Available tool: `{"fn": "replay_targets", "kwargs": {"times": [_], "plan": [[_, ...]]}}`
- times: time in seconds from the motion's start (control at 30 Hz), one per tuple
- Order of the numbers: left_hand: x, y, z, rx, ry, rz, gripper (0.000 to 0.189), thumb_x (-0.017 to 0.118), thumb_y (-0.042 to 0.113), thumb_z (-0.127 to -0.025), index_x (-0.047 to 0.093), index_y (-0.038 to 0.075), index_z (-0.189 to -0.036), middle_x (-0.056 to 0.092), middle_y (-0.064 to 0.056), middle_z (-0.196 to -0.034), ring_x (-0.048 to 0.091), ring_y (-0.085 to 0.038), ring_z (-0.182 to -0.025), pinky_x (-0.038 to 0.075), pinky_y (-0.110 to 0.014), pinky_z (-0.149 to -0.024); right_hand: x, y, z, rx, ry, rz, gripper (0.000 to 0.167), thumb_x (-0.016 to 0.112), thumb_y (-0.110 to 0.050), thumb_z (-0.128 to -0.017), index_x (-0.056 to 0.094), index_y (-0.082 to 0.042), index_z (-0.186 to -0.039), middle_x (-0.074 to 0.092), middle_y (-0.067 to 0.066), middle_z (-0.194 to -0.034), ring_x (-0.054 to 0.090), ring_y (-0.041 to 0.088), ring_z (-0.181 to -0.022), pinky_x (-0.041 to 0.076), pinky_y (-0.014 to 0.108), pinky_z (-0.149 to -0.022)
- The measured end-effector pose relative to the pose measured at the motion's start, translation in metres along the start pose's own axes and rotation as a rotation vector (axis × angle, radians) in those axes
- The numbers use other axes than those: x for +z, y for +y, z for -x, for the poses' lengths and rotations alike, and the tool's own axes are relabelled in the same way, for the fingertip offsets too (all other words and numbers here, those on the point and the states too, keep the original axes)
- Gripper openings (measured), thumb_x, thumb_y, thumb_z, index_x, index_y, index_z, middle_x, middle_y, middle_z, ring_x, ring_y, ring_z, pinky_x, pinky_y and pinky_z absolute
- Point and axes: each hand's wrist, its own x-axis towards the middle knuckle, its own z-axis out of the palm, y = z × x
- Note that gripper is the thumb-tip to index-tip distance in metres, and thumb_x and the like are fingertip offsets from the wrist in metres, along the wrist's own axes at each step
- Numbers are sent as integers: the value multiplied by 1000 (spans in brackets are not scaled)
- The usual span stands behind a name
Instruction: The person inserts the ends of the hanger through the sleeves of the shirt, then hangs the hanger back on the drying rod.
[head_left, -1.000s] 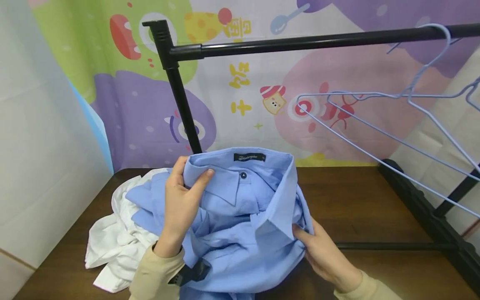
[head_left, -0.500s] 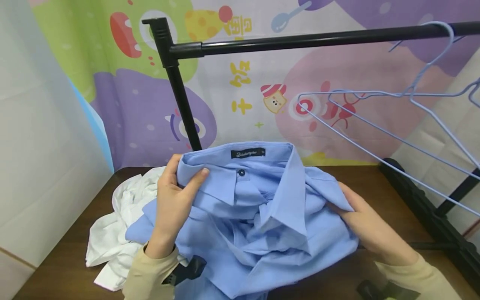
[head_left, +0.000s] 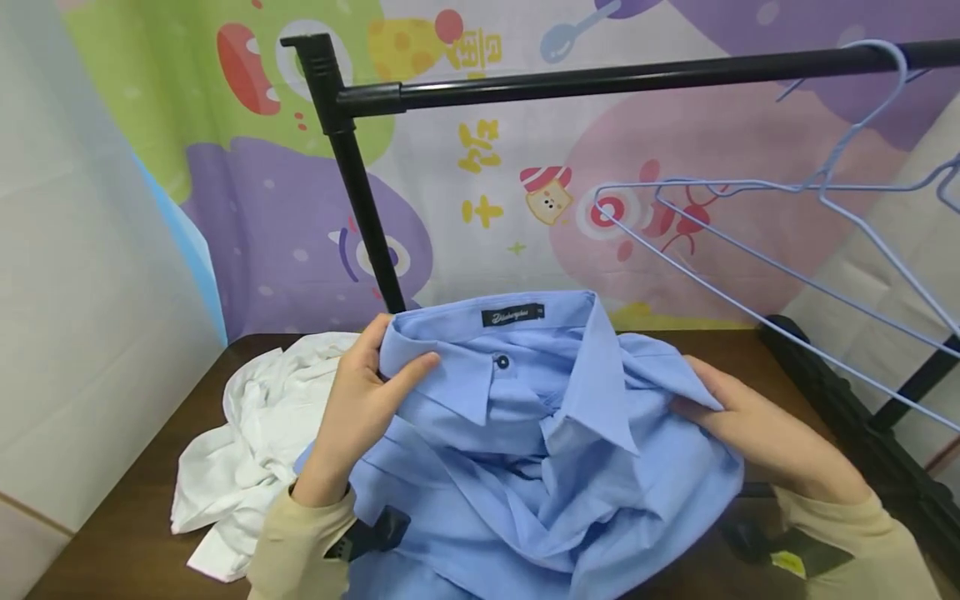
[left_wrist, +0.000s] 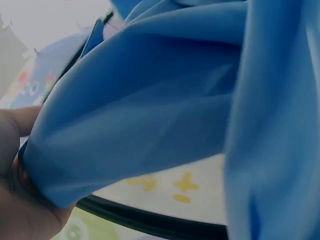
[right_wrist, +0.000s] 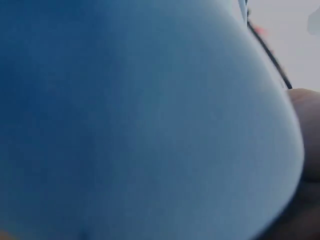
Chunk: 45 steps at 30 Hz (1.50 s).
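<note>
Between both hands hangs a blue collared shirt (head_left: 540, 467), its collar upward and a black neck label (head_left: 513, 315) showing inside. My left hand (head_left: 367, 408) grips the collar's left side, thumb on the outer collar flap and fingers behind it. At the shirt's right shoulder my right hand (head_left: 772, 425) pinches the fabric; most of its fingertips are hidden by cloth. In the left wrist view the shirt (left_wrist: 140, 110) drapes from the left hand (left_wrist: 25, 190). Blue cloth (right_wrist: 150, 120) fills most of the right wrist view, with part of the right hand (right_wrist: 307, 135) at the edge.
A crumpled white garment (head_left: 262, 442) lies on the brown tabletop (head_left: 142, 500) at the left. Behind stands a black rack (head_left: 600, 81) with blue wire hangers (head_left: 825, 167) on its bar at the right. A cartoon-printed curtain (head_left: 480, 250) covers the back.
My right hand has moved right from near the collar to the shoulder, spreading the shirt wider. The left hand dipped left, then came back slightly right with the collar.
</note>
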Motion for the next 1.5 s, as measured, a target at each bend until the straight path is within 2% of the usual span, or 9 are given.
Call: {"fn": "replay_targets", "kwargs": {"times": [0.33,0.5,0.7,0.83,0.97,1.1,1.2,1.37,1.5], "plan": [[1,-20,-4,-13,-178,-59,26,66,13,-83,56,11,-107,59,-1,-97,54,-11,-89,45,-25,-77,17,10,-18,-94,-74,222,61,60,-22,-87,25,-6,-135,43,16,-129,44,31,-116,37,50,-95],[1,-19,-4,20,-234,-41,24,66,13,-84,56,13,-106,58,1,-100,55,-11,-91,45,-27,-79,17,4,-21,-193,-126,179,71,55,-3,-85,13,-11,-141,37,16,-135,38,33,-124,37,27,-97],[1,-15,-3,72,-233,12,23,66,5,-82,56,10,-101,57,0,-96,55,-13,-89,45,-26,-79,26,-3,-38,-230,-101,-2,90,70,-19,-80,6,-25,-143,24,10,-145,23,32,-134,25,47,-104],[2,-4,2,79,-192,64,24,66,-1,-80,56,4,-101,57,-1,-94,56,-12,-84,46,-25,-75,40,-11,-47,-250,-31,-34,104,78,-20,-71,5,-25,-144,33,11,-141,28,28,-132,21,49,-105],[3,13,11,125,-95,58,25,67,-3,-78,58,2,-101,59,-3,-93,57,-10,-79,48,-22,-67,48,-24,-47,-259,97,-42,95,80,-19,-69,19,-16,-142,47,11,-130,41,25,-122,29,50,-101],[4,23,14,198,21,-34,25,71,-1,-75,62,5,-97,64,-4,-89,59,-8,-76,46,-20,-64,50,-35,-43,-254,287,-17,76,80,-19,-68,38,-14,-132,52,4,-121,49,16,-107,39,35,-93],[6,23,13,181,64,-90,22,73,3,-74,63,8,-93,64,-1,-80,56,-7,-70,44,-20,-60,51,-40,-40,-259,426,-3,69,80,-15,-68,45,-13,-127,56,1,-114,50,10,-97,40,24,-85],[9,8,8,54,-13,-70,20,71,12,-78,61,11,-96,54,0,-74,49,-11,-68,41,-23,-58,55,-39,-38,-272,578,-2,56,77,-12,-71,51,-11,-121,58,1,-109,50,6,-92,39,20,-79],[12,-5,3,-37,-107,-67,28,68,18,-82,57,13,-107,59,-1,-88,53,-12,-78,45,-25,-68,58,-36,-40,-348,621,-32,53,75,-5,-72,51,-5,-119,56,2,-108,50,5,-92,38,16,-79]]}}
